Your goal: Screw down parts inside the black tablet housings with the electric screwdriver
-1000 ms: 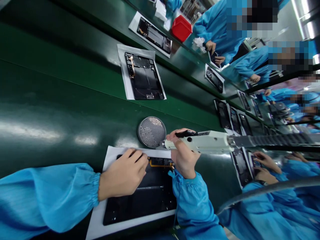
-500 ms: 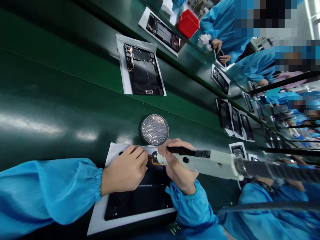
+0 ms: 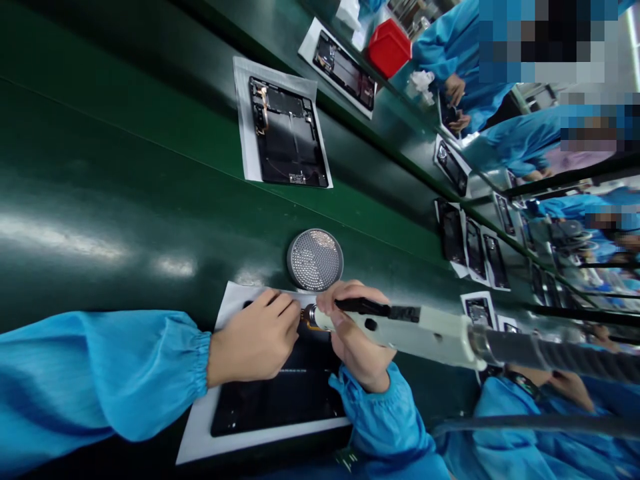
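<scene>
Right hand (image 3: 357, 337): fingers clamped on white electric screwdriver (image 3: 415, 337)
Left hand (image 3: 255, 343): fingers together on black rectangular tablet panel (image 3: 277, 393)
Far: round perforated metal tray (image 3: 315, 260) on dark green bench (image 3: 125, 200)

From where I sit, the tablet (image 3: 277, 400) is largely covered by the left hand (image 3: 255, 343) and right hand (image 3: 357, 340). The driver (image 3: 420, 337) tip is hard to make out at the orange part (image 3: 306, 320), its hose (image 3: 560, 357) runs off the right edge, and the far tablets (image 3: 453, 233) are too small to read.
</scene>
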The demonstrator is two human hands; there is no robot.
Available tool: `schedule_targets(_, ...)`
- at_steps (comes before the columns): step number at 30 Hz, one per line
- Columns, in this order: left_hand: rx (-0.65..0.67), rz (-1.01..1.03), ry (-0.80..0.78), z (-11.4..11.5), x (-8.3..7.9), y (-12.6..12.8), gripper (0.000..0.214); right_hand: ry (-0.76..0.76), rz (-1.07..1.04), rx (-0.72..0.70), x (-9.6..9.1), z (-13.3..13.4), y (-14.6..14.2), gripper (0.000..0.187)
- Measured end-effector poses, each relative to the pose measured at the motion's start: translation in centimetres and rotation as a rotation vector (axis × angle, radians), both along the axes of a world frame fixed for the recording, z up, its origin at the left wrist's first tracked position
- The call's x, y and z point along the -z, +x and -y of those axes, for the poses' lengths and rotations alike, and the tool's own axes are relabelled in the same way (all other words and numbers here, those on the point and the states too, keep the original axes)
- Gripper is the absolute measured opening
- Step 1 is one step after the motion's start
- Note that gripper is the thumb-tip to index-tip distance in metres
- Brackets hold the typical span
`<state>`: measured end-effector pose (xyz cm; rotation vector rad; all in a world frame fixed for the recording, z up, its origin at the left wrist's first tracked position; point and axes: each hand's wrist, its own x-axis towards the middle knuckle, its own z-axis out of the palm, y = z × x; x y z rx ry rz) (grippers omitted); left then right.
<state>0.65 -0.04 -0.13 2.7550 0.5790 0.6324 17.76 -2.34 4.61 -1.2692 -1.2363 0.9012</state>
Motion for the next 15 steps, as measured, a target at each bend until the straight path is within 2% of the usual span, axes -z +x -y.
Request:
schedule_targets(3, 0.007, -0.017, -0.008, 0.0, 0.0, -0.1, 0.019, 0.073, -0.003, -0.036, 0.3, 0.0, -0.3, 0.014)
schedule_targets(7, -0.052, -0.023, -0.078, -0.2, 0.0, 0.0, 0.017, 0.058, -0.003, -0.052, 1.2, 0.2, -0.3, 0.014)
schedule_targets(10, -0.115, -0.064, -0.132, -0.6, -0.3, 0.1, 0.023, 0.048, -0.007, -0.049, 1.2, 0.0, -0.1, 0.014)
schedule_targets(12, -0.155, -0.121, -0.148, -1.0, -0.6, 0.3, 0.028, 0.074, -0.017, -0.007, 0.5, -0.4, 0.3, 0.015)
schedule_targets(15, -0.179, -0.261, -0.154, -1.6, -1.2, 0.6, 0.021, 0.189, -0.138, 0.138, -2.0, -1.1, 1.6, 0.016)
